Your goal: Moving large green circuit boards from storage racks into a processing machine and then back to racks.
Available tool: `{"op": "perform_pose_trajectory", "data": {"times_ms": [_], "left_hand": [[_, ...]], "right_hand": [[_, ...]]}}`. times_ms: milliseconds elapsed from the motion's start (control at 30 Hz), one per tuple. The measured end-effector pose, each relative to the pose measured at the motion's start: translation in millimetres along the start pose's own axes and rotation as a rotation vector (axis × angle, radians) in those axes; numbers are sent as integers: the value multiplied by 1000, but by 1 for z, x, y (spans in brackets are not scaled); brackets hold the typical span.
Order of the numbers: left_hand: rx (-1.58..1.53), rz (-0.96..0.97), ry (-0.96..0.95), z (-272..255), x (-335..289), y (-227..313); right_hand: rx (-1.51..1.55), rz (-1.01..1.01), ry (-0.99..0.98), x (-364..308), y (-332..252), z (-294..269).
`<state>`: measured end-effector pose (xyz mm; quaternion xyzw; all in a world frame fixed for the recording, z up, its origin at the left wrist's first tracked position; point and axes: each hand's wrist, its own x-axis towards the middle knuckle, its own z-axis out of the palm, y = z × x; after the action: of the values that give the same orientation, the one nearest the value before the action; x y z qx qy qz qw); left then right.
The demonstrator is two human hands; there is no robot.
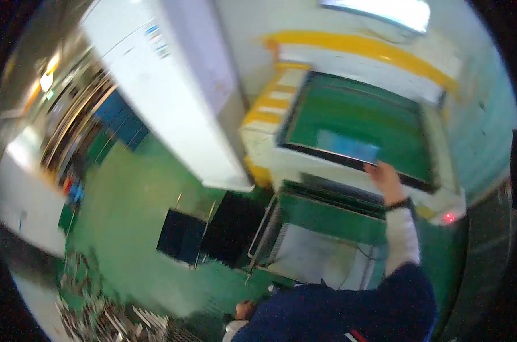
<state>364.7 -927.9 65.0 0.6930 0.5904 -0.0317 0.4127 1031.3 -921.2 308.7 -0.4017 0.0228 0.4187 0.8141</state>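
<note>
My right hand [387,179] at near rim of black-framed panel [355,117], panel stretching beyond it; too blurred to tell whether gripping. Left hand [245,309] low, hold unclear. Loose hold could let panel slip.

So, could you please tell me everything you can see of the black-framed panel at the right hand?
The black-framed panel is a wide rectangle, its dark, narrow border enclosing a smooth green middle that looks glassy. A pale bluish patch, perhaps a reflection, shows near its front edge. It sits on top of a white unit with yellow strips; fisheye bending hides whether it is level. The right hand is at its front edge, fingertips seemingly touching; blur hides any grip.
</note>
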Motion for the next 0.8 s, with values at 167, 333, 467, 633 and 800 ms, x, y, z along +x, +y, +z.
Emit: {"op": "perform_pose_trajectory", "data": {"times_ms": [167,333,467,633,800], "left_hand": [[-116,-253,18,7,20,-37],[-293,-213,83,-15,11,-65],[-259,-343,-128,-45,22,-109],[-367,-352,-152,-95,34,-159],[-423,-235,-103,-158,51,-240]], "right_hand": [[-156,-102,0,-7,1,-17],[-345,-149,-42,16,18,-38],[-492,-211,85,9,55,-25],[-295,-82,125,-9,137,-13],[-412,241,-252,-51,232,9]]}}
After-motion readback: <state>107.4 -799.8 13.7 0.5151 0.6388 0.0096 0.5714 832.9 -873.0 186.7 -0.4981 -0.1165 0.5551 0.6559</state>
